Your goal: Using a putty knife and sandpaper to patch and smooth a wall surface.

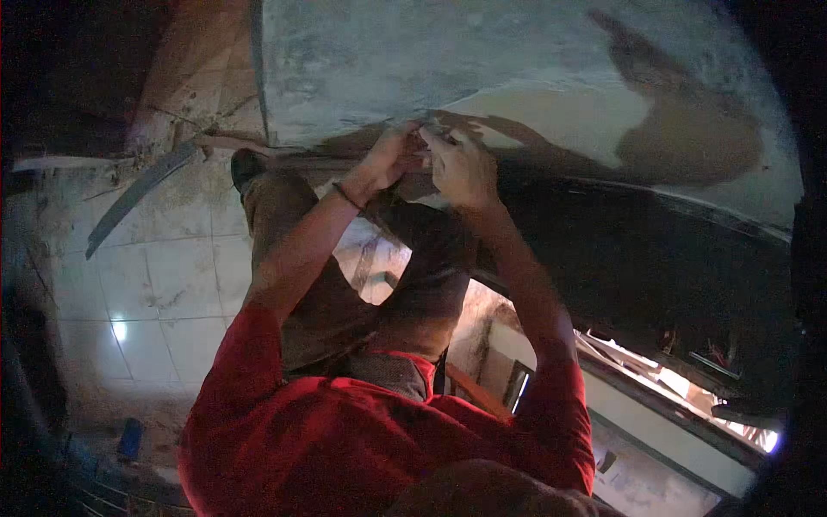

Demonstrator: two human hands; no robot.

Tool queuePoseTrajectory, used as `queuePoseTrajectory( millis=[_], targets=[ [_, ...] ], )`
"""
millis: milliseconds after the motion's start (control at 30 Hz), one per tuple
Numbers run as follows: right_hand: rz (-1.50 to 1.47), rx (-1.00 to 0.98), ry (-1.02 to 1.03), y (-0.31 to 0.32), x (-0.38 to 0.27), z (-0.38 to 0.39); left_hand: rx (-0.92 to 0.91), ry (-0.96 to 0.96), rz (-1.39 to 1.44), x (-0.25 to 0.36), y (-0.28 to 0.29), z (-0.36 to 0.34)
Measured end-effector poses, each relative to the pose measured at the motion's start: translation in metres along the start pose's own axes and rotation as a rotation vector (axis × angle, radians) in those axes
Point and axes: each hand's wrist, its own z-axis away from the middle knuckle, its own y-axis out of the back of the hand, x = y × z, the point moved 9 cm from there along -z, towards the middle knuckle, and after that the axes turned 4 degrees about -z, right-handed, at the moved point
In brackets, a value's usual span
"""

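Facing right hand, left hand is half-curled.

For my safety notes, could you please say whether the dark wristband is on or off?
On: the dark wristband curves across bare skin just behind the left hand.

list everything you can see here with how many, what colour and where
wall: one, grey with tan patch, top
shadow: one large, dark, on the wall at right
floor tiles: several, whitish, left
strip: one, grey, on the left
small object: one, blue, lower left, kind unclear
shoe: one visible, dark, upper left of centre
trousers: one pair, brown, centre
shirt: one, red, bottom
wristband: one, dark, left wrist
left hand: one, bare, upper centre
right hand: one, bare, beside it; anything held is unclear
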Motion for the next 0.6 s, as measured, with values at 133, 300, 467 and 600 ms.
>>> queuePoseTrajectory(
  millis=[133,300,467,600],
  targets=[
    [0.047,-0.124,-0.089,-0.014,0.009,-0.002,-0.007,0.026,-0.028,-0.004,-0.001,0.003],
    [-0.024,-0.082,-0.120,-0.011,0.010,0.004,-0.053,0.113,-0.001,-0.006,-0.004,0.005],
    [-0.041,-0.022,-0.062,0.000,0.004,0.005,0.095,0.024,-0.063,0.002,0.000,0.010],
    [-0.034,-0.071,-0.124,-0.008,0.012,0.004,-0.052,-0.068,-0.055,0.009,-0.009,0.013]
  ],
)
